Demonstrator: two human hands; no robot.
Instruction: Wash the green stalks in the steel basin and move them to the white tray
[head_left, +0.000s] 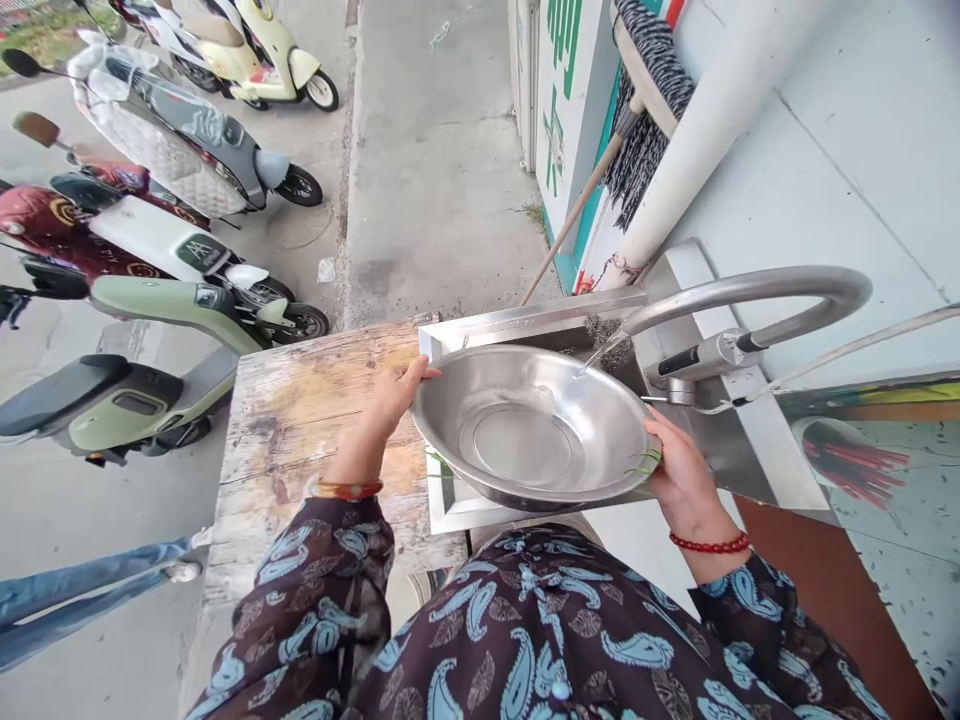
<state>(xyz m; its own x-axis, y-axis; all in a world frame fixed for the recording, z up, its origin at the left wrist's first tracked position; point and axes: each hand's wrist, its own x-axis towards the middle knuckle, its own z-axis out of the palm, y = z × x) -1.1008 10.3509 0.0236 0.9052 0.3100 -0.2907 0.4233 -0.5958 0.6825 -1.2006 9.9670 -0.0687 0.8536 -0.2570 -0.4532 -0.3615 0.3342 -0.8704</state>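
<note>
A wide stainless steel basin (517,445) is held over the sink (525,318), tilted somewhat. My left hand (394,400) grips its left rim, thumb on top and the other fingers hidden below. On the opposite side my right hand (679,465) is closed on the right rim. Water runs from the curved faucet (795,285) into the basin near its far edge. Thin green bits of leaf or stem (646,460) cling to the inside by my right hand, and a few more green strands (439,460) show beside the left rim.
A worn wooden board (300,420) adjoins the sink on the left. Behind the sink leans a mop (637,130) beside a white pipe (720,120). Several scooters (180,270) are parked at the left, and a person's jeans-clad legs (97,595) show below them.
</note>
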